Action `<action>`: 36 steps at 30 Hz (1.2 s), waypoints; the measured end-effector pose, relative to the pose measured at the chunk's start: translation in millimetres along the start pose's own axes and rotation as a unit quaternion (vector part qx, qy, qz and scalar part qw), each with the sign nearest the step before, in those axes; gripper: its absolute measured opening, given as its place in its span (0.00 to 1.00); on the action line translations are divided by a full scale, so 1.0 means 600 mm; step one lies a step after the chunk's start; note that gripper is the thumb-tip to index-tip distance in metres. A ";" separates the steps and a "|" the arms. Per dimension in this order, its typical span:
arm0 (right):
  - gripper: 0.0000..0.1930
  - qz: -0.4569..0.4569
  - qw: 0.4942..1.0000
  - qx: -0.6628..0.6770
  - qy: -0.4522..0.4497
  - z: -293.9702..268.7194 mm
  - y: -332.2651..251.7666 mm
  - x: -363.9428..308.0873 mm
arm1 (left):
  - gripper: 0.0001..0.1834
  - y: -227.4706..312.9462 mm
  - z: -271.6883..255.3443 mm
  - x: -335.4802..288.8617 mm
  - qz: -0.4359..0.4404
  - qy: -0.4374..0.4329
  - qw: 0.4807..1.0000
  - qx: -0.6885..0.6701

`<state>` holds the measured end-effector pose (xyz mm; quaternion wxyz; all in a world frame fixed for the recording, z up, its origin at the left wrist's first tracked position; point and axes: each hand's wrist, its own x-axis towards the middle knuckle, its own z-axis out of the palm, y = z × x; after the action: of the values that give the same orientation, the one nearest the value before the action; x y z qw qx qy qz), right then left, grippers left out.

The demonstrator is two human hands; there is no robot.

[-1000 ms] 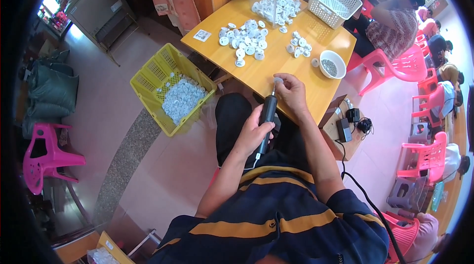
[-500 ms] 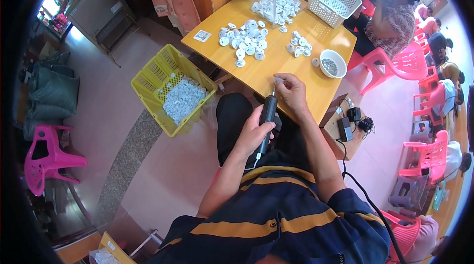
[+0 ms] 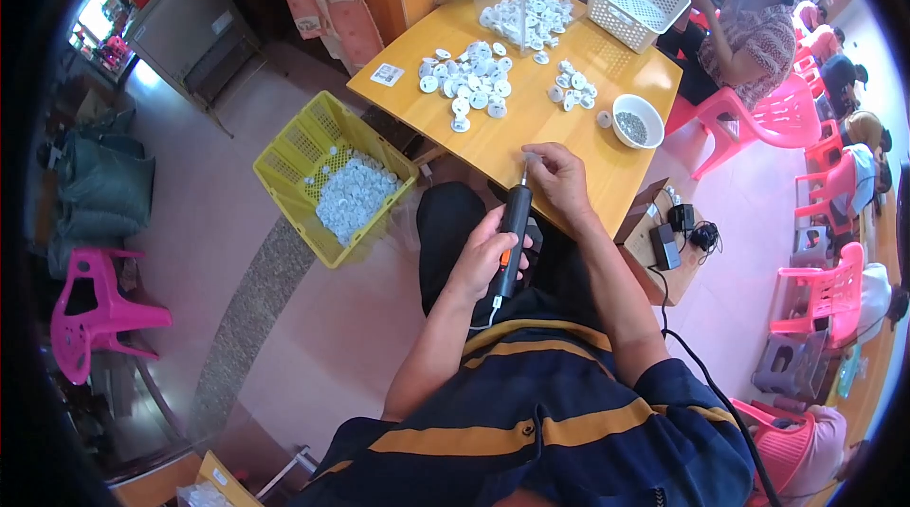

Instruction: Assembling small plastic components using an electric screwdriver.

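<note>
My left hand [image 3: 481, 259] is wrapped round a black electric screwdriver [image 3: 517, 213], whose bit points away from me toward the table edge. An orange patch shows on its body beside my fingers. At the bit's tip, my right hand [image 3: 561, 177] pinches a small whitish plastic part [image 3: 531, 156], mostly covered by the fingers. Beyond my hands, round white plastic pieces [image 3: 464, 81] lie spread on the wooden table [image 3: 417, 114], with a smaller group [image 3: 573, 87] to their right. A white bowl [image 3: 639, 121] of small metal screws stands near the right edge.
Left of my knees sits a yellow crate [image 3: 284, 147] with many whitish pieces. A white basket [image 3: 637, 5] stands at the table's far right, near a seated person [image 3: 749, 43]. Power adapters [image 3: 665, 246] and a black cable [image 3: 701, 379] are on my right. A pink stool [image 3: 95, 317] stands left.
The fingers of my left hand have shifted on the screwdriver, and its orange patch now shows. My right hand keeps its pinch at the bit. The seated person's arm has lowered.
</note>
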<state>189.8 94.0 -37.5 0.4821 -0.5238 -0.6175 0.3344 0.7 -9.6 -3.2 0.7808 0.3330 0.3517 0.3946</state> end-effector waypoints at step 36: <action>0.09 -0.079 0.993 -0.084 -0.019 -0.008 -0.019 0.001 | 0.31 0.011 -0.007 0.006 -0.021 -0.017 0.999 -0.034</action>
<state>190.5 91.4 -25.4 0.4493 -0.5053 -0.6923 0.2520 -3.5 -2.5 -1.2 0.8059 0.3056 0.3314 0.3837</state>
